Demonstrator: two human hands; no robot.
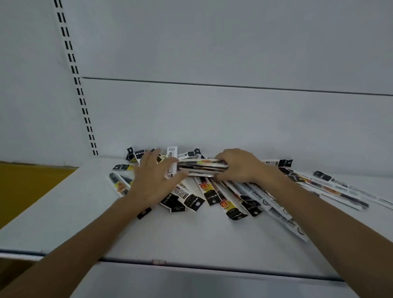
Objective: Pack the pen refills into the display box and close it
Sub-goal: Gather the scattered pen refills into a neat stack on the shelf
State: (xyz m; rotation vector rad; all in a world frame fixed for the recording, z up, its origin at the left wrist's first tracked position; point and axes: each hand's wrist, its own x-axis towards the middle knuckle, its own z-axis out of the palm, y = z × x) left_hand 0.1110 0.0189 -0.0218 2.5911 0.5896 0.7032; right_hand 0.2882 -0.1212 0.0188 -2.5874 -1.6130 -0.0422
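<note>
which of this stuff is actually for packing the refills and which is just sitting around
For the job: loose narrow black-and-white pen refill packs; gathered bundle of refill packs gripped by the right hand; left hand spread flat over the pile. No display box is in view.
Just there: white metal shelf; slotted white upright; yellow surface at left.

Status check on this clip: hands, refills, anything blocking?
Right hand grips a bundle of refill packs. Left hand open, touching the bundle's end. Loose packs scattered on the shelf. Display box not in view.
</note>
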